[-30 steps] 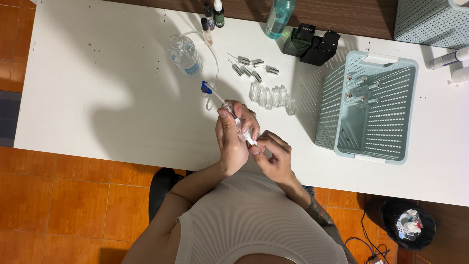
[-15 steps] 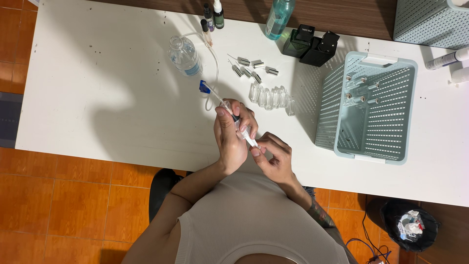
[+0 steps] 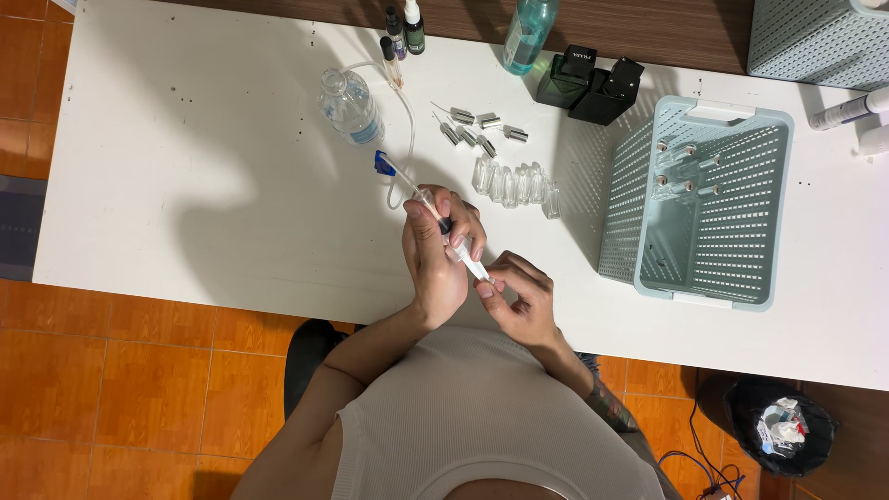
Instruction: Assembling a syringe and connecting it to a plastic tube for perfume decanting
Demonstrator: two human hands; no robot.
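I see my left hand wrapped around a clear syringe, fingers curled over its barrel, held just above the near edge of the white desk. My right hand sits just to the right and nearer, thumb and forefinger pinched on the syringe's white plunger end — both hands grasp the same tool, and they touch or nearly touch at that point. The syringe slants from near-right to far-left, and from its far tip a thin clear tube with a small blue fitting loops away toward a small clear bottle lying farther left on the desk.

Just beyond the hands stands a tight row of little glass vials; beyond those, scattered silver caps. Well to the right rests a pale green slotted basket with a few vials inside — I cannot tell how many. Along the far edge are a teal bottle, two black boxes and small dark dropper bottles.
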